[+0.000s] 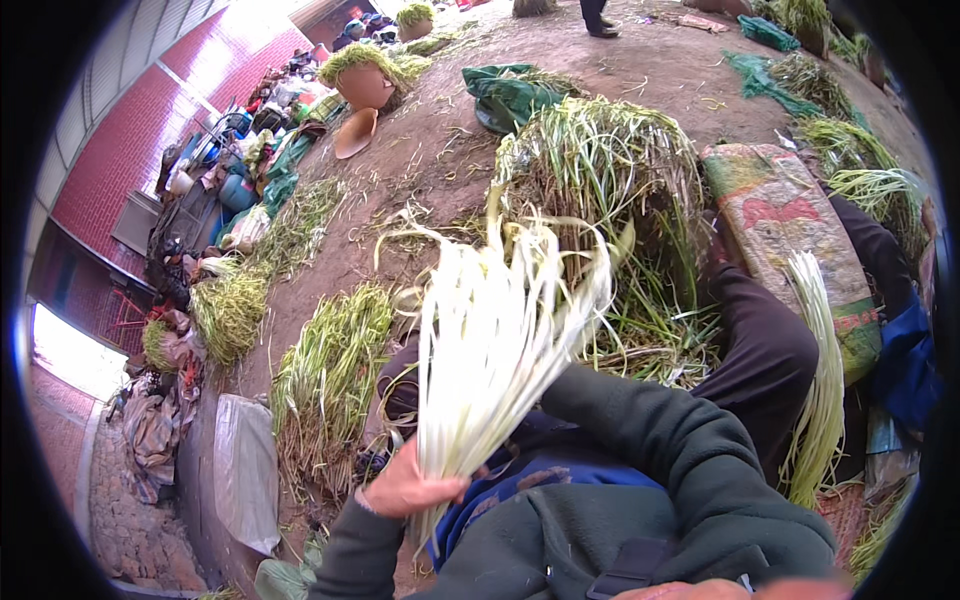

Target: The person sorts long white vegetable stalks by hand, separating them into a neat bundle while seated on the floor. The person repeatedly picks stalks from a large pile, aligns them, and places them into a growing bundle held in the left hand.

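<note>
My left hand (420,480) is closed around the lower end of a bunch of long, pale whitish-green leafy stalks (487,352). The bunch fans out upward, with loose leaf tips curling at its top. My right forearm in a dark sleeve (637,405) reaches behind the bunch, and the right hand is hidden there. Beyond the bunch stands a large heap of green and straw-coloured stalks (600,150). A second bundle of pale stalks (814,382) lies to the right, beside my dark-trousered leg (757,360).
Left of me lie a yellow-green stalk pile (330,382) and a whitish plastic-wrapped block (244,472). A printed woven sack (780,217) lies at right, near another person's blue garment (911,360). Farther off are a green bag (510,97), a clay pot (365,86) and a standing person's legs (596,19).
</note>
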`<state>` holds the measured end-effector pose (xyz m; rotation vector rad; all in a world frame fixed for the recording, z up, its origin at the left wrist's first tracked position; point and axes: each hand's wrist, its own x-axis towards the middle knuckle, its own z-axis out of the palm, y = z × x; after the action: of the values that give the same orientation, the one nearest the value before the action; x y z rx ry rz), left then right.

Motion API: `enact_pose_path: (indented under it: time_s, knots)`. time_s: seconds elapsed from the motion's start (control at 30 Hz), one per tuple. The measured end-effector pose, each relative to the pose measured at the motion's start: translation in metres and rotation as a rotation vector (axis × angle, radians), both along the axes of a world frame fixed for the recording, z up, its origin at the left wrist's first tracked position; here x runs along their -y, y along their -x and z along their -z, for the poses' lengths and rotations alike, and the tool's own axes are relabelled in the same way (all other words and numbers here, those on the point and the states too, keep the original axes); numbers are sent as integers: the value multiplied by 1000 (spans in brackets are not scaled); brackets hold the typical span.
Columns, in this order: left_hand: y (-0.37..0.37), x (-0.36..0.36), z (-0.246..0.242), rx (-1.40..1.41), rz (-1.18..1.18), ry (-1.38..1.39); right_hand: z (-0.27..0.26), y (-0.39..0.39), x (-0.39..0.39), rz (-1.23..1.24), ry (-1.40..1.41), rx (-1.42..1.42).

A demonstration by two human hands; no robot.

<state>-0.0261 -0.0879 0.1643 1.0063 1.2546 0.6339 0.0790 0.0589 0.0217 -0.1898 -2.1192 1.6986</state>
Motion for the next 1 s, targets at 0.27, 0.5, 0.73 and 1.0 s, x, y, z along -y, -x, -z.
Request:
enact_pose_path:
  time_s: [0.27,0.5,0.73,1.0]
  knots:
    - [96,142,73,-863,-155,-124,50,-8,-38,261,-25,99]
    - [130,212,151,-1075,-225,-3,116,-79,-102,662,166,235]
    - [139,230,226,-998,-350,-85,197,-164,-146,875,323,340]
    - [142,252,253,-1160,-568,-127,170,-223,-112,733,-135,822]
